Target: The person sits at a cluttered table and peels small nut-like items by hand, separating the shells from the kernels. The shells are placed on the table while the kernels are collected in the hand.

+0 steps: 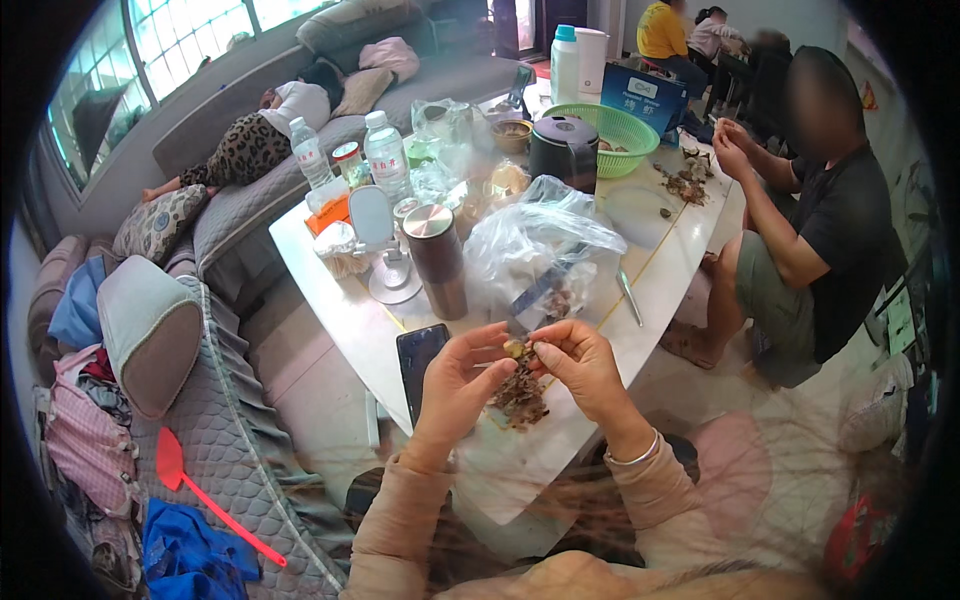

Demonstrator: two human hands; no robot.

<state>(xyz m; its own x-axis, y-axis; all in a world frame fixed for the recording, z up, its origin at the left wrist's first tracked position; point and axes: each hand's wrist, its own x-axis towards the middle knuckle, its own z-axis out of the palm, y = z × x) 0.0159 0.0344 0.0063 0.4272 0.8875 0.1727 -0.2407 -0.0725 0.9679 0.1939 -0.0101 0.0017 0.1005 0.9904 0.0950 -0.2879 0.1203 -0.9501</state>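
Observation:
Over the near corner of the white table [510,480], my two hands meet at a small yellowish-brown piece [516,348], too small to name surely. My right hand [589,367] pinches its right side between thumb and forefinger, and wears a silver bangle on the wrist. My left hand [465,375] has its fingertips and thumb around the left side. Right below lies a heap of brown scraps [521,401], partly hidden by my fingers. A dark smartphone [420,360] lies left of my left hand.
Beyond my hands stand a clear plastic bag [540,240], brown tumbler [437,259], phone stand [386,262], black kettle [562,154] and green basket [626,124]. A knife [630,296] lies rightward. A seated person [832,217] works at right, near scraps [686,184]. Another lies on the sofa [300,176].

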